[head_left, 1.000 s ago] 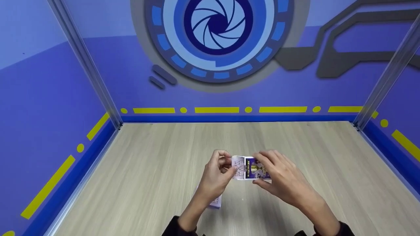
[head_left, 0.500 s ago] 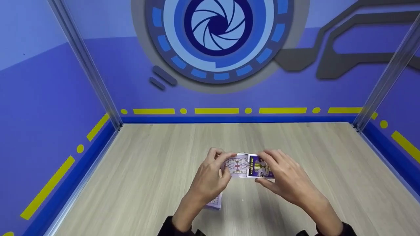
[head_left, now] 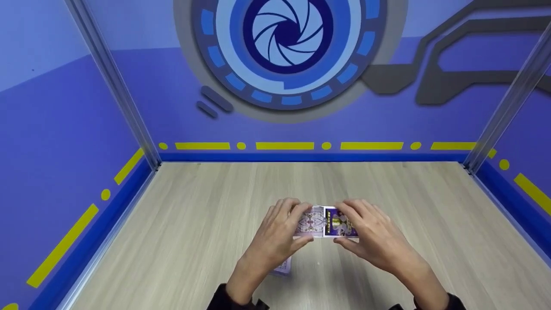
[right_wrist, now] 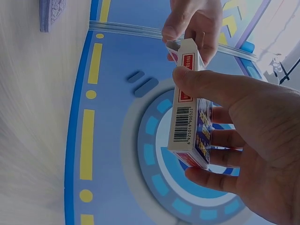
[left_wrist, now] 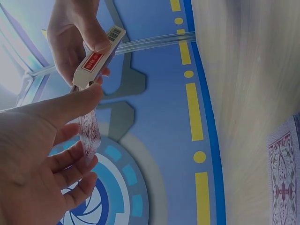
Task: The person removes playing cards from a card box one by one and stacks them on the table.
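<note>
My right hand (head_left: 372,232) grips a white and purple playing-card box (right_wrist: 183,117), thumb on its barcoded narrow side and fingers along the opposite edge. The box lies sideways in the head view, its open end to the left. Out of that end sticks a packet of playing cards (head_left: 311,223) with an ornate red and purple back pattern. My left hand (head_left: 273,234) holds the cards between thumb and fingers by their long edges, the thumb tip right at the box's mouth in the left wrist view. The cards' inner end is hidden inside the box.
A second stack of patterned cards (head_left: 282,266) lies on the wood-grain table (head_left: 206,224), partly hidden under my left forearm. Blue printed panels (head_left: 129,107) wall the table at the back and both sides, joined by metal corner posts (head_left: 125,99).
My left thumb has shifted from the cards' face by the box mouth to their lower edge, and the fingers to the upper edge. More of the card back shows. My right hand barely moves.
</note>
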`<state>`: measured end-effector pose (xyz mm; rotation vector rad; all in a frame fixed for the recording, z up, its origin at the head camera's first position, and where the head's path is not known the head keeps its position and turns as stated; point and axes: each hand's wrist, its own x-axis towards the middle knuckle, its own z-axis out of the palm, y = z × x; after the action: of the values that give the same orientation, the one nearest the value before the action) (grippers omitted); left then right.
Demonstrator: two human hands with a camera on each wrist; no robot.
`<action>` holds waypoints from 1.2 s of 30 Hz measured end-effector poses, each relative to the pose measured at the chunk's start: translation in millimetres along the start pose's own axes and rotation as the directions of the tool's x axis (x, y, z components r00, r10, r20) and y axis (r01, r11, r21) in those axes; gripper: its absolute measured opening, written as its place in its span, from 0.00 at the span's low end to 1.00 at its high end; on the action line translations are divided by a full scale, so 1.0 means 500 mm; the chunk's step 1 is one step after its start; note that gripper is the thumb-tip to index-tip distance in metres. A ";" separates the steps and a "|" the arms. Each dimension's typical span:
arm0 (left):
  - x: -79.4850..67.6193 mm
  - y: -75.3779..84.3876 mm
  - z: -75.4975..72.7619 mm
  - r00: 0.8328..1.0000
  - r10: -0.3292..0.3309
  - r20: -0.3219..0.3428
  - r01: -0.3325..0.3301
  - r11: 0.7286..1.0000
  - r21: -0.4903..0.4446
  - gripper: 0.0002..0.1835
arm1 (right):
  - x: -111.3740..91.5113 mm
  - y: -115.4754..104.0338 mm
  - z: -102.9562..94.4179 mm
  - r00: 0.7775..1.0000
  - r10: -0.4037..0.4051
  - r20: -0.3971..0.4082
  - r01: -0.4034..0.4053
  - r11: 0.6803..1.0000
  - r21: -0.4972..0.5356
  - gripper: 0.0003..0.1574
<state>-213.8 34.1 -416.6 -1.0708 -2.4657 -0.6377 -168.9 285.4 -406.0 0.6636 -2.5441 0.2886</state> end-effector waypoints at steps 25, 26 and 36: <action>-0.021 -0.063 -0.058 0.987 -0.101 0.126 0.102 0.995 0.000 0.35 | -0.017 0.044 -0.053 0.982 0.187 0.037 -0.189 0.981 0.047 0.47; -0.021 -0.065 -0.058 0.984 -0.112 0.139 0.112 0.994 0.002 0.35 | -0.017 0.046 -0.055 0.980 0.193 0.037 -0.195 0.980 0.047 0.47; -0.031 -0.075 -0.040 0.907 -0.243 0.343 0.245 0.969 0.038 0.32 | -0.019 0.057 -0.057 0.984 0.177 0.011 -0.177 0.984 0.035 0.45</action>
<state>-228.8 -8.5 -417.2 -0.9499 -2.9384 -0.5682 -164.3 322.9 -388.7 0.4524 -2.6154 0.3938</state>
